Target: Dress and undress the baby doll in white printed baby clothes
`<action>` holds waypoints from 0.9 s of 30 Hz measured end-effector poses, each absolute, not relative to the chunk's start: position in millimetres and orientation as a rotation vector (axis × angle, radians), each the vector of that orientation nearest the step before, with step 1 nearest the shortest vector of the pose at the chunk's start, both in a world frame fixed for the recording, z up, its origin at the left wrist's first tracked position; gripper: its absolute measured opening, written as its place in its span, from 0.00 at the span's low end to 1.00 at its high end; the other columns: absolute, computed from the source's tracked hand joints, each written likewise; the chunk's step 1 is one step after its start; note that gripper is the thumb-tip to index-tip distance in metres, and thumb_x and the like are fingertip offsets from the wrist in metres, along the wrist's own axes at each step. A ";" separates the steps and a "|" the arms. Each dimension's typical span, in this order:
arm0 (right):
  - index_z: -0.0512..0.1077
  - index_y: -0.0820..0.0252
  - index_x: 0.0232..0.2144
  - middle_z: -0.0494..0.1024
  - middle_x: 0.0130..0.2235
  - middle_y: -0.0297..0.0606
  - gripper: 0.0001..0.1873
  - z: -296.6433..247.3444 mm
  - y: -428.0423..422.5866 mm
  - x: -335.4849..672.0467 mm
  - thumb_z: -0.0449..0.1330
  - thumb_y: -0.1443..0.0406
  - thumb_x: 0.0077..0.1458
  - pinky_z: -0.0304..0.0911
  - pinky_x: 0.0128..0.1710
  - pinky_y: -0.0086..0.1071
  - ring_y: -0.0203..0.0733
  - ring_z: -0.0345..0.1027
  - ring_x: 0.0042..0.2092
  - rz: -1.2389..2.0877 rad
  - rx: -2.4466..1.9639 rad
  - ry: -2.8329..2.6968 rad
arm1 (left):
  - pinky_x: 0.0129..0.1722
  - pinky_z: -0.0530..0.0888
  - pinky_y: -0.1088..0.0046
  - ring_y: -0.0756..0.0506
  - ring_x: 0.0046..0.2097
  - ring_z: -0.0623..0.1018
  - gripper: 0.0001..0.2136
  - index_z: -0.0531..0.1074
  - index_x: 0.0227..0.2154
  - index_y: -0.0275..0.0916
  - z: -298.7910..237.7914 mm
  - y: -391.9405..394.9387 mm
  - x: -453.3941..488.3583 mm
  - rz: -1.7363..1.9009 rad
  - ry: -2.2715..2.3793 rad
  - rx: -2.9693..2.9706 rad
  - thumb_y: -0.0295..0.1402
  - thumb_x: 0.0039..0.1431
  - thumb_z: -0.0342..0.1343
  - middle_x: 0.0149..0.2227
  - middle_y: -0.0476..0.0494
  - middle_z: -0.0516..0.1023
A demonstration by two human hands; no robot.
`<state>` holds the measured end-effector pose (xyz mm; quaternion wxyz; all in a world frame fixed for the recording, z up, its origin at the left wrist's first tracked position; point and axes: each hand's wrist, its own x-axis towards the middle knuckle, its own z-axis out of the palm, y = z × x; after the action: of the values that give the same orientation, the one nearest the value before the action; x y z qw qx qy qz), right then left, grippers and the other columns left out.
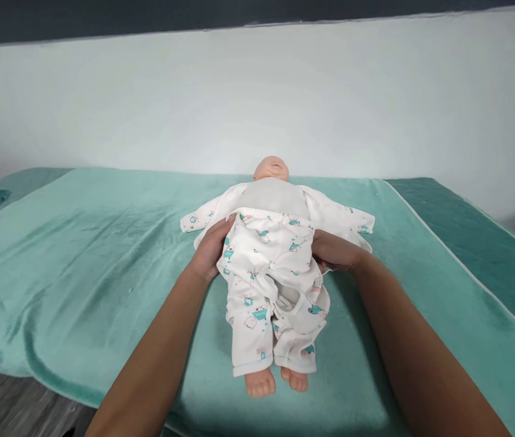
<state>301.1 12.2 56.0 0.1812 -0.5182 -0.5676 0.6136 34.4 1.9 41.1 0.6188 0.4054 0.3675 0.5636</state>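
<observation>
A baby doll [272, 167] lies on its back, head toward the wall and bare feet toward me. White printed baby pants [257, 297] cover its legs and reach up over the belly. Its white long-sleeved top [339, 213] spreads open at both sides, with a plain pale area across the chest. At the left of the waistband, my left hand [214, 247] grips the pants, its fingertips partly hidden by the cloth. My right hand [334, 250] is closed on the pants' right side below the waistband, its fingers mostly tucked behind the fabric.
A green plush cover [102, 261] with wrinkles on the left lies under the doll. A darker green strip [476, 243] runs along the right. Behind stands a white wall [257, 103]. Grey wood-look floor [16, 403] shows at the lower left.
</observation>
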 end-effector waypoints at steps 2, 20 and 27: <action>0.66 0.59 0.15 0.62 0.12 0.29 0.07 52.1 14.5 300.4 0.60 0.67 0.38 0.41 0.14 0.23 0.28 0.49 0.16 1.708 -1.486 -1.470 | 0.42 0.75 0.69 0.43 0.42 0.80 0.16 0.78 0.40 0.39 40.2 3.0 34.7 1.324 0.842 0.916 0.44 0.54 0.65 0.39 0.45 0.83; 0.70 0.55 0.34 0.77 0.34 0.36 0.09 47.0 9.4 286.2 0.58 0.68 0.46 0.65 0.37 0.35 0.43 0.70 0.36 0.630 -1.459 -1.498 | 0.36 0.70 0.74 0.48 0.38 0.75 0.12 0.74 0.35 0.41 35.1 5.9 36.7 1.546 1.168 1.216 0.43 0.55 0.64 0.36 0.49 0.77; 0.75 0.56 0.38 0.79 0.40 0.39 0.13 44.3 11.6 286.5 0.55 0.67 0.50 0.65 0.43 0.38 0.46 0.71 0.42 0.426 -1.248 -1.687 | 0.47 0.71 0.69 0.44 0.48 0.76 0.09 0.72 0.37 0.42 32.8 16.6 33.0 1.500 1.146 1.478 0.41 0.59 0.59 0.47 0.44 0.77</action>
<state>286.5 11.6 44.3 0.4794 -0.5116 -0.6914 0.1747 33.0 16.6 32.8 0.3632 0.5743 0.4454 0.5829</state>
